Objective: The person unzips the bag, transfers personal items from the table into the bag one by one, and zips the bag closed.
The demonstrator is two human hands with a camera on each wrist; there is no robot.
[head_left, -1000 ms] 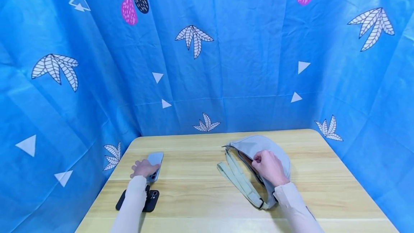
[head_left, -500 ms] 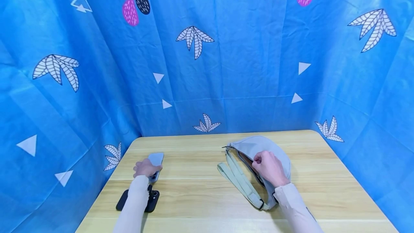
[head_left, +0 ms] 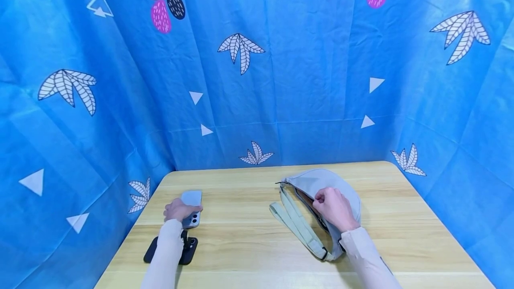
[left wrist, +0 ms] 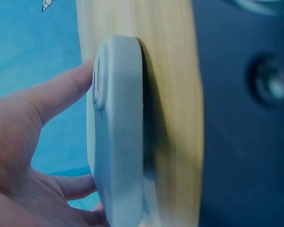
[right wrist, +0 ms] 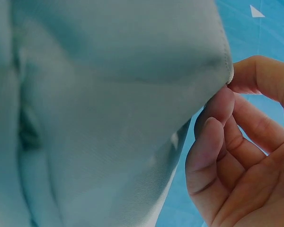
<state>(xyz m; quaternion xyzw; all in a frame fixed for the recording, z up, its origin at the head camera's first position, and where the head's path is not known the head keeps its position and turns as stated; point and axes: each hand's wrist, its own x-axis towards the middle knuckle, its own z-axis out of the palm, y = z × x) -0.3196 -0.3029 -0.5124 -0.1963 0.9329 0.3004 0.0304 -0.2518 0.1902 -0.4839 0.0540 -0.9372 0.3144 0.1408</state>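
Observation:
On the left of the table my left hand [head_left: 178, 210] lies across a light-blue smartphone [head_left: 192, 197], thumb and fingers gripping it. In the left wrist view the phone [left wrist: 123, 127] is seen edge-on, the thumb by its camera bump and the fingertips along its back side. A dark gap or shadow shows between phone and tabletop. At the right, a grey waist bag [head_left: 317, 179] lies with its long opening facing left. My right hand [head_left: 335, 208] pinches the edge of that opening; the right wrist view shows thumb and index finger on the stitched fabric edge [right wrist: 220, 56].
A black smartphone [head_left: 188, 253] lies under the left forearm, partly hidden by the sleeve. The bag's pale green strap [head_left: 297, 224] loops over the wooden table [head_left: 241, 244] toward the left. A blue patterned curtain [head_left: 313, 79] surrounds the table's back and sides.
The left hand has settled its grip on the light-blue phone, which has turned slightly and shows more of its camera end. The right hand and bag stay where they were.

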